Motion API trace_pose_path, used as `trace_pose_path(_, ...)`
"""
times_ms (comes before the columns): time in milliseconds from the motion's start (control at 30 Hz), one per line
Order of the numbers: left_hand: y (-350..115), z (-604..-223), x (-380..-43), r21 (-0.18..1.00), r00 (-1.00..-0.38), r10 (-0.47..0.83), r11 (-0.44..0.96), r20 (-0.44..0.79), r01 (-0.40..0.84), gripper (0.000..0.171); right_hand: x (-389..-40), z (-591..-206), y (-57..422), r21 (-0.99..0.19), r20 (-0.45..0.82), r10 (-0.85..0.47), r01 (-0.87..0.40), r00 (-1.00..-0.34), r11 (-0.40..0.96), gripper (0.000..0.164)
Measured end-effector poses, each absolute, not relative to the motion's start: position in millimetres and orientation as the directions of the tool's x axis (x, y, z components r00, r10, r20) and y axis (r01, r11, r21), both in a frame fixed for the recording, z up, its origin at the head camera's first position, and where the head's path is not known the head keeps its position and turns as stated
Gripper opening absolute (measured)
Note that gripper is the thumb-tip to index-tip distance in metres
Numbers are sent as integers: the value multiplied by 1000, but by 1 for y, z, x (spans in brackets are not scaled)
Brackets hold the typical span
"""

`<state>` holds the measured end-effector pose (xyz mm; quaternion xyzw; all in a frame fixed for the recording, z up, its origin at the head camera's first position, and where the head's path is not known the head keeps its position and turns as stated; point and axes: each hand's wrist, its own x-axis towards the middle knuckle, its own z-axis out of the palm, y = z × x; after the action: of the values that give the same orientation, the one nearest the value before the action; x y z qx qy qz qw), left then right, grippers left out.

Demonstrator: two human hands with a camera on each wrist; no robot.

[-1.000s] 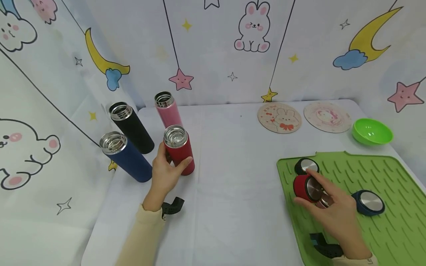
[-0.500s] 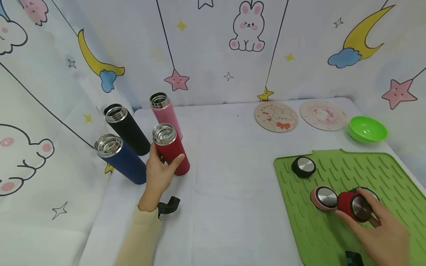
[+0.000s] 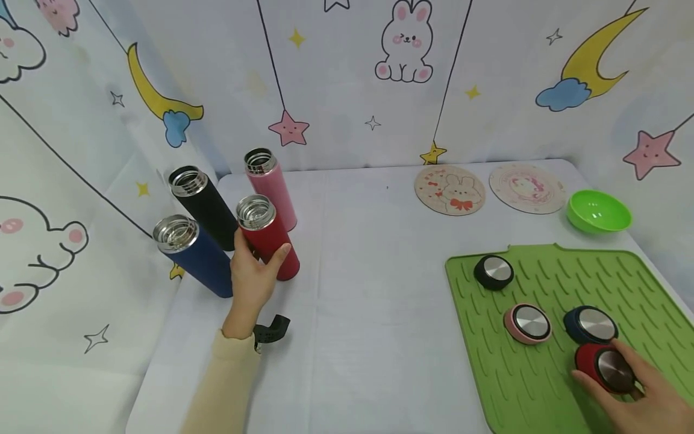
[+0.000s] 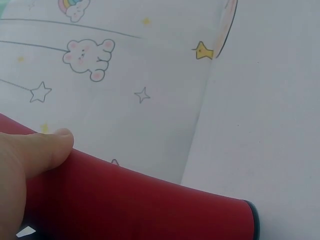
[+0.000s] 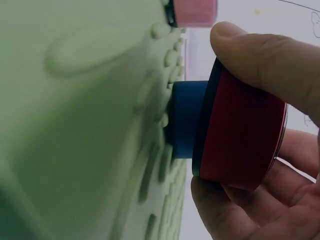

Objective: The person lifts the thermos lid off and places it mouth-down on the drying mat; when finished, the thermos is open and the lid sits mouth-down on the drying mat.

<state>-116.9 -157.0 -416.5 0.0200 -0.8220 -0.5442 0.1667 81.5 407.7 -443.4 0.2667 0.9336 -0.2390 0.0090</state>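
My left hand [image 3: 252, 283] grips a red thermos bottle [image 3: 271, 241] with an uncapped steel mouth; in the left wrist view the thumb lies along the red body [image 4: 145, 200]. Close around it stand the blue bottle [image 3: 203, 262], the black bottle [image 3: 208, 211] and the pink bottle [image 3: 276, 190], all without lids. Over the green drying mat [image 3: 531, 398], my right hand [image 3: 645, 392] pinches a red lid [image 3: 596, 364] between thumb and fingers. The right wrist view has this red lid [image 5: 242, 135] held tilted just above the mat, with the blue lid [image 5: 187, 120] behind it.
On the mat sit a black lid [image 3: 494, 272], a pink lid [image 3: 528, 324] and a blue lid [image 3: 591, 324]. Two round coasters, one with a rabbit [image 3: 450, 190] and one pink-patterned [image 3: 528, 188], lie at the back beside a green bowl [image 3: 599, 211].
My right hand has carried the red lid right and toward me, away from the black and pink lids. The left hand and red bottle have shifted slightly left, closer to the other bottles.
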Motion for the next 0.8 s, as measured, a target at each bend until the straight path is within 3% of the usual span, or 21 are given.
trace_pose_path(200, -158, -417, -118, 901, -941, -223, 408, 254, 146, 81, 86, -448, 410, -376, -88, 440, 439, -893, 816, 107)
trace_pose_path(433, -158, -416, -116, 903, -941, -234, 408, 245, 134, 82, 89, -461, 408, -314, 61, 423, 385, -904, 868, 106)
trace_pose_path(800, -159, -415, -117, 900, -949, -222, 421, 225, 115, 84, 88, -455, 405, -307, 15, 423, 399, -906, 864, 98)
